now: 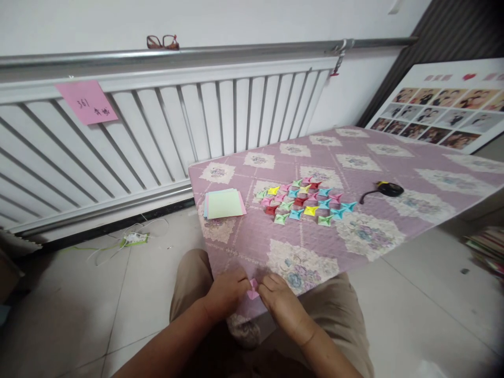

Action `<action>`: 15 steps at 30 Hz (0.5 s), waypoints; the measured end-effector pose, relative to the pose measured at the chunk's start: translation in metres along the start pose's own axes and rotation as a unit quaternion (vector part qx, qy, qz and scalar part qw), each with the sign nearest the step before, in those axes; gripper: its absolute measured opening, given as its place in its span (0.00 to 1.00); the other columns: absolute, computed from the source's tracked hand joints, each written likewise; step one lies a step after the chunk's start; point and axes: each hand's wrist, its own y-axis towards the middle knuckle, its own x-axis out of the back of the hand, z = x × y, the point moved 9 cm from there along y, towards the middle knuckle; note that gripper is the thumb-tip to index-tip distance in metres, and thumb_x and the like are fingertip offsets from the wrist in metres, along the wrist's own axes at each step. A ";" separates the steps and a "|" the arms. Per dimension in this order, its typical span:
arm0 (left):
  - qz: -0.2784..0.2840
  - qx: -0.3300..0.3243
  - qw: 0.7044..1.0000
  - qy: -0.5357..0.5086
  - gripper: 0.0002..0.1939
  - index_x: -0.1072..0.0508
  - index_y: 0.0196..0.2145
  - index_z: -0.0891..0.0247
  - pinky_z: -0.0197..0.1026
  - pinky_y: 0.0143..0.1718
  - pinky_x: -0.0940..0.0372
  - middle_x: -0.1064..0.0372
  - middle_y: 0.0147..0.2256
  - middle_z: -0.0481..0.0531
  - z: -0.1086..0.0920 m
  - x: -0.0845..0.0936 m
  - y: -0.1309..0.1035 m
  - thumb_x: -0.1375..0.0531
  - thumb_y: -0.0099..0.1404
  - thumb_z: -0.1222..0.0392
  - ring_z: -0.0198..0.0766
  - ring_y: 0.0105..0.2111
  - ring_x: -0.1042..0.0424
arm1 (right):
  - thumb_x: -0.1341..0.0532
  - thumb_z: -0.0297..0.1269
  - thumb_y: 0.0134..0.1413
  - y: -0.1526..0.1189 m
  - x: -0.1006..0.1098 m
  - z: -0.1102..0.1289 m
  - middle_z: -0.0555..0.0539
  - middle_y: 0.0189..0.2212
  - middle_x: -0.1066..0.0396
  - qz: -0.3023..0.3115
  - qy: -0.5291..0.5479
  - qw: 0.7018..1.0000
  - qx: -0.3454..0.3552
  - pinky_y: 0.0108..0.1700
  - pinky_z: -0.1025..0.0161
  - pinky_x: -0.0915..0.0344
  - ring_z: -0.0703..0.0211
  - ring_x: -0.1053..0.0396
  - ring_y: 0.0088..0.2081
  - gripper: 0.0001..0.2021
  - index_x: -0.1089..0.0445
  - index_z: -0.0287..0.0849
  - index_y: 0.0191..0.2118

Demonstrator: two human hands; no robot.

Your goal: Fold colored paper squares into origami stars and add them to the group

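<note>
Between my two hands, near the front corner of the table, is a small folded piece of pink paper (252, 290). My left hand (230, 290) pinches its left side with curled fingers. On the other side, my right hand (276, 298) has its fingers closed at the paper's right edge. Beyond them, several small folded paper figures (300, 201) in green, pink, red, blue and yellow stand in rough rows. A stack of square coloured paper (224, 203), pale green on top, lies to their left.
A floral purple tablecloth (236, 252) covers the table. A black object with a strap (389, 189) lies at right. Behind stands a white radiator (220, 113) with a pink note (86, 102); glasses (163, 42) rest on its pipe. A power strip (134, 239) sits on the floor.
</note>
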 end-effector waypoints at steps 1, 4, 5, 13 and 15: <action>0.001 -0.004 1.000 0.001 0.09 0.30 0.37 0.61 0.38 0.34 0.40 0.34 0.38 0.50 0.000 0.000 0.000 0.50 0.69 0.61 0.37 0.35 0.36 | 0.47 0.30 0.63 0.000 0.001 0.001 0.51 0.26 0.37 0.001 -0.003 1.000 0.004 0.35 0.63 0.44 0.60 0.40 0.31 0.11 0.33 0.42 0.30; 0.001 -0.011 1.000 0.004 0.09 0.29 0.37 0.61 0.37 0.34 0.42 0.34 0.37 0.49 0.001 -0.002 0.000 0.49 0.69 0.60 0.37 0.35 0.36 | 0.46 0.29 0.62 0.000 0.001 0.002 0.50 0.27 0.36 0.014 -0.010 1.000 0.006 0.36 0.62 0.42 0.60 0.39 0.32 0.08 0.32 0.41 0.32; -0.001 -0.014 1.000 0.007 0.09 0.29 0.37 0.61 0.37 0.34 0.42 0.34 0.37 0.49 0.001 -0.002 -0.001 0.50 0.69 0.60 0.37 0.35 0.37 | 0.46 0.29 0.62 0.000 0.001 0.003 0.50 0.28 0.35 0.020 -0.012 1.000 0.005 0.37 0.62 0.42 0.60 0.39 0.32 0.08 0.32 0.41 0.33; -0.012 -0.046 0.998 0.032 0.10 0.30 0.36 0.62 0.37 0.33 0.44 0.35 0.36 0.49 -0.004 0.002 -0.005 0.50 0.70 0.61 0.36 0.34 0.38 | 0.43 0.29 0.60 -0.005 0.001 0.006 0.49 0.30 0.34 0.025 -0.023 0.999 0.002 0.39 0.62 0.40 0.59 0.38 0.34 0.04 0.31 0.41 0.36; -0.014 -0.050 0.998 0.035 0.10 0.30 0.36 0.62 0.37 0.33 0.44 0.36 0.36 0.49 -0.005 0.002 -0.005 0.51 0.70 0.61 0.36 0.34 0.38 | 0.43 0.28 0.60 -0.008 0.001 0.007 0.49 0.31 0.33 0.025 -0.018 1.000 0.002 0.40 0.61 0.39 0.59 0.38 0.36 0.05 0.31 0.41 0.38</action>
